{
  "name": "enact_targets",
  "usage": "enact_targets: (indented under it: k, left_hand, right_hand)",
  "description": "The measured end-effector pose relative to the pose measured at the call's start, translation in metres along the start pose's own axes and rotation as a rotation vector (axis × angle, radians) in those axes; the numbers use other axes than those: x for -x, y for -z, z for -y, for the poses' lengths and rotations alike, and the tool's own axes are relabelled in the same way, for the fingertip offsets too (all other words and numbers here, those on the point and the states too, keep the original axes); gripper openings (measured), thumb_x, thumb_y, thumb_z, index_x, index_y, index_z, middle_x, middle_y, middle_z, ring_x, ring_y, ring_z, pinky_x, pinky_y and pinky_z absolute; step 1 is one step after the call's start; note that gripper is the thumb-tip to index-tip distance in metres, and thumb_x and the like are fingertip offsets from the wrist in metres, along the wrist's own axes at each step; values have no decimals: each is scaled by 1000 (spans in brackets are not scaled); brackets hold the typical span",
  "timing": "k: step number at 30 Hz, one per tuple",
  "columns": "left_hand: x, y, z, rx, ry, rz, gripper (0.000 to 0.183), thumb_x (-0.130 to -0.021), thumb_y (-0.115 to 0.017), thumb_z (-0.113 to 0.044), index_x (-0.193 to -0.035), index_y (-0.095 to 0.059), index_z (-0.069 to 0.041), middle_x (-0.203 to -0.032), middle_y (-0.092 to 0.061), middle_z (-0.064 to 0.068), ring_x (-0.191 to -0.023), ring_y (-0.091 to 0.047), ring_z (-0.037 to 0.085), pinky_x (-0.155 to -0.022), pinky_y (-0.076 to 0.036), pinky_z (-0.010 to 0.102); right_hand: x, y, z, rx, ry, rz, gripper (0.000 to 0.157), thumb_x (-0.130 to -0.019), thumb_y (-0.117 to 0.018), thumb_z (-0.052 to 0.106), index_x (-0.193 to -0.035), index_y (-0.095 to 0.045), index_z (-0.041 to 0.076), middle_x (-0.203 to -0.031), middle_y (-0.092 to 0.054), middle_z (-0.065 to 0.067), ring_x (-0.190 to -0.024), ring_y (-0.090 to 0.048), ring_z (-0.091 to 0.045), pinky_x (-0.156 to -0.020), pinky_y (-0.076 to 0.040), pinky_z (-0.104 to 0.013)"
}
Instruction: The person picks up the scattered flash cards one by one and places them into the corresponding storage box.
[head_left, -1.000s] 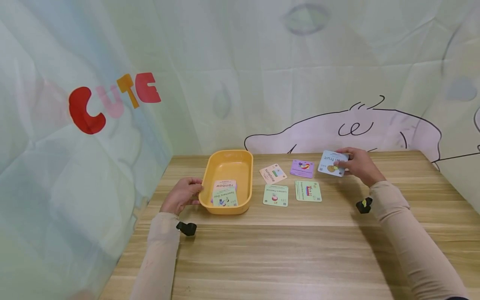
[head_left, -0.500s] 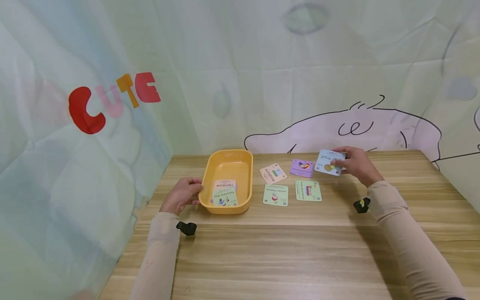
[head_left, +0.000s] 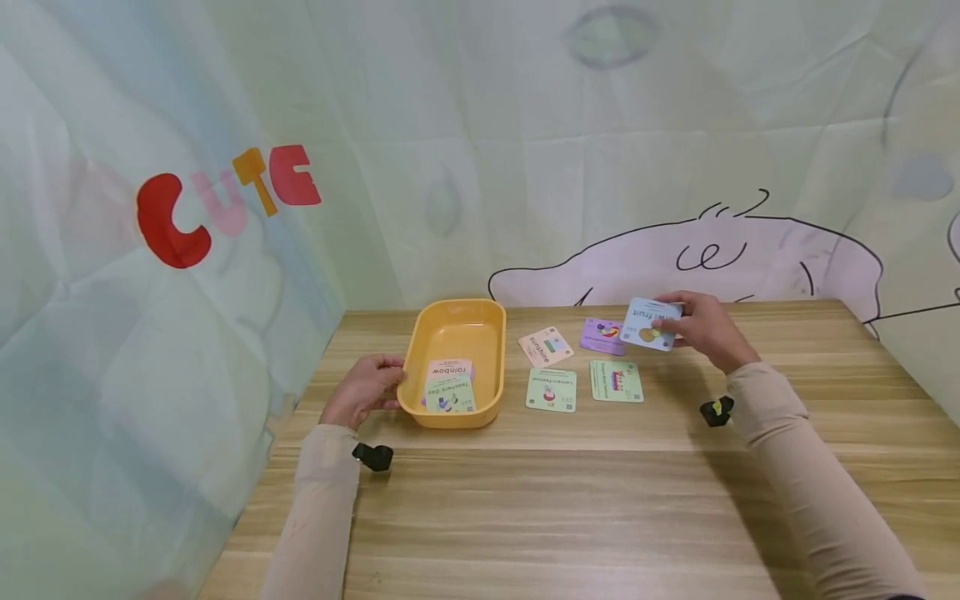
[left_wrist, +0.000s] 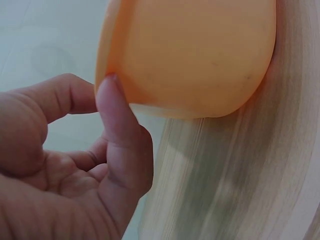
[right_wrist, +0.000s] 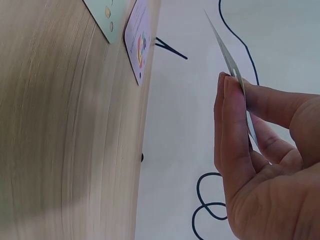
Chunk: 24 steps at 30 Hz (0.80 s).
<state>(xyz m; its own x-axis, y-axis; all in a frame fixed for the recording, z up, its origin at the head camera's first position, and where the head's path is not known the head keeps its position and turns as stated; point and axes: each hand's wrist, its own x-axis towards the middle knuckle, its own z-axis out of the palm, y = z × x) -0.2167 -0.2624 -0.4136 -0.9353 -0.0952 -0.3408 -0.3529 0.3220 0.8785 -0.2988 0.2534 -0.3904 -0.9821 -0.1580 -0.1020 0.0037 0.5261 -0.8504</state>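
Observation:
My right hand [head_left: 705, 327] pinches a light blue kiwi fruit card [head_left: 643, 323] between thumb and fingers. In the right wrist view that card [right_wrist: 231, 65] shows nearly edge-on, raised off the table. It partly overlaps a purple card [head_left: 602, 335] in the head view. At the left, my left hand [head_left: 367, 390] pinches the near-left rim of a yellow-orange plastic tray [head_left: 498, 350]. The left wrist view shows a thumb and finger on either side of the tray wall [left_wrist: 190, 60]. Inside the tray lie a pink rainbow card [head_left: 452, 368] and a green Teachers' Day card [head_left: 454, 395].
Between tray and right hand lie a cream sunshine card [head_left: 545, 347], a green Lantern Festival card [head_left: 551, 391] and another green card [head_left: 617, 381] with a red boat picture. The wooden table [head_left: 570, 517] meets a printed cloth backdrop [head_left: 420, 167] behind and at left.
My right hand has moved left with the kiwi fruit card, which now overlaps the purple card in the head view. The left hand and tray have stayed put.

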Motion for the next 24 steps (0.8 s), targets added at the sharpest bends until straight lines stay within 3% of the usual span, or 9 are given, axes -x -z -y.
enact_targets:
  k: [24]
  left_hand:
    - [-2, 0, 1, -3, 6, -1, 39, -103, -56, -16, -138, -51, 1, -125, -57, 17, -93, -61, 23, -72, -61, 30]
  right_hand:
    - [3, -11, 14, 7, 29, -2, 52, -99, -66, 11, -148, -48, 5, -133, -54, -24, -107, -60, -34, -78, -60, -28]
